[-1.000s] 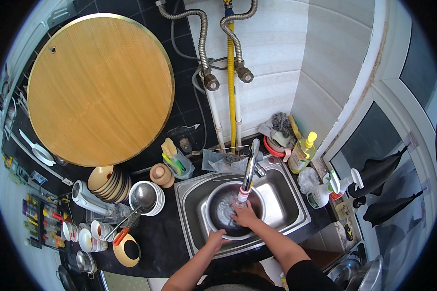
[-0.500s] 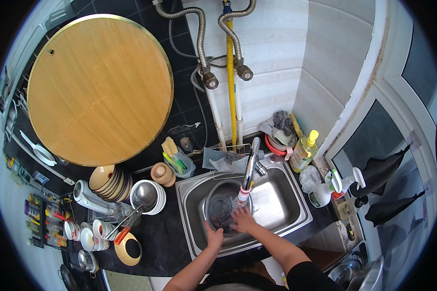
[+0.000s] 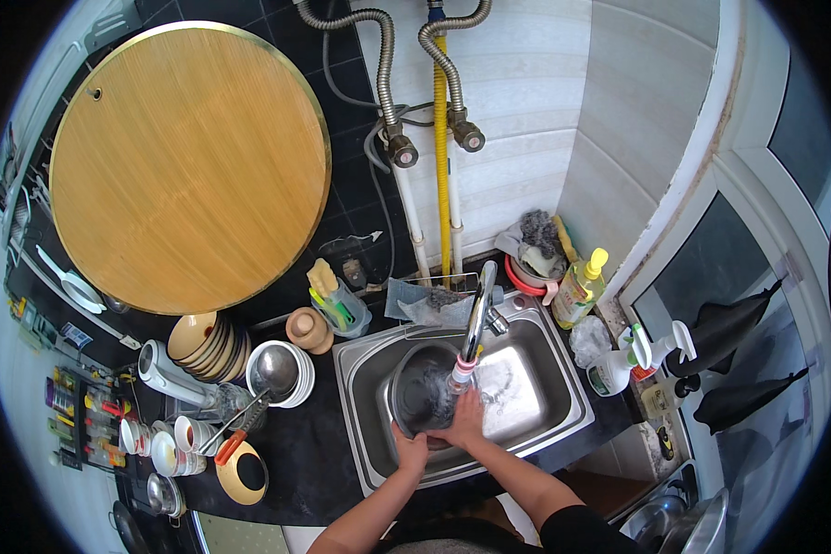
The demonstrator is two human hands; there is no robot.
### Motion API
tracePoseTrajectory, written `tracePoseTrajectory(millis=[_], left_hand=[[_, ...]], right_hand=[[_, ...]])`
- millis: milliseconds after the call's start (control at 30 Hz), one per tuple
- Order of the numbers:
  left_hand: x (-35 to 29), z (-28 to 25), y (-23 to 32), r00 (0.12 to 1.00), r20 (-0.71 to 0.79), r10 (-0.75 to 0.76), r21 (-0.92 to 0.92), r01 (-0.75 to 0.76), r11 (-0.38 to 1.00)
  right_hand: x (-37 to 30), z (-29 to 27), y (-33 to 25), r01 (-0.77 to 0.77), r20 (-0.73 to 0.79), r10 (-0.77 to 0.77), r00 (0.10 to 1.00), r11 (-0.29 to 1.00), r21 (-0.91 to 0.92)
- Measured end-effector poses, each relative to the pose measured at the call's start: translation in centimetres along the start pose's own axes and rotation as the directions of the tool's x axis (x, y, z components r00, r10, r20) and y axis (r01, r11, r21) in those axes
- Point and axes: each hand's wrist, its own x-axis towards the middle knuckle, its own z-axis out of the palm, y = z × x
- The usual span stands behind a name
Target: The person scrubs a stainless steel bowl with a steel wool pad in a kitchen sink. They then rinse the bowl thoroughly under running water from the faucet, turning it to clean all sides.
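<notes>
In the left part of the steel sink (image 3: 551,406) sits a round, dark-looking basin (image 3: 420,392), tilted, with water in it. My left hand (image 3: 411,450) grips its near rim, thumb along the edge. My right hand (image 3: 463,423) holds the basin's near right side, fingers reaching up toward the spout and thumb pointing at my left hand. Directly above stands the chrome faucet (image 3: 478,314), its pink-and-white spout end (image 3: 462,371) over the basin's right edge. The undersides of both hands' fingers are partly hidden.
Left of the sink are white bowls (image 3: 307,374) with a ladle (image 3: 275,371), stacked brown bowls (image 3: 214,346) and a wooden pestle-like piece (image 3: 310,330). A dish soap bottle (image 3: 579,294) and spray bottle (image 3: 609,372) stand right. A large round board (image 3: 189,166) leans behind.
My right hand has moved from inside the basin to its near right side, closer to my left hand. The basin has tilted, and splashed water shows on the sink floor to its right.
</notes>
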Motion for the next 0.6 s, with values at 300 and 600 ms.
tracePoseTrajectory(millis=[300,600], left_hand=[[3.3,-3.7,3.7,0.936,0.224,-0.271,0.356,0.180,0.917],[4.5,2.2,3.7,0.858,0.466,0.216,0.872,-0.487,0.052]], right_hand=[[4.2,-5.2,9.8,-0.175,0.208,0.074,0.975,0.833,0.524],[0.7,-3.0,7.6,-0.053,-0.116,0.201,0.973,0.681,0.730]])
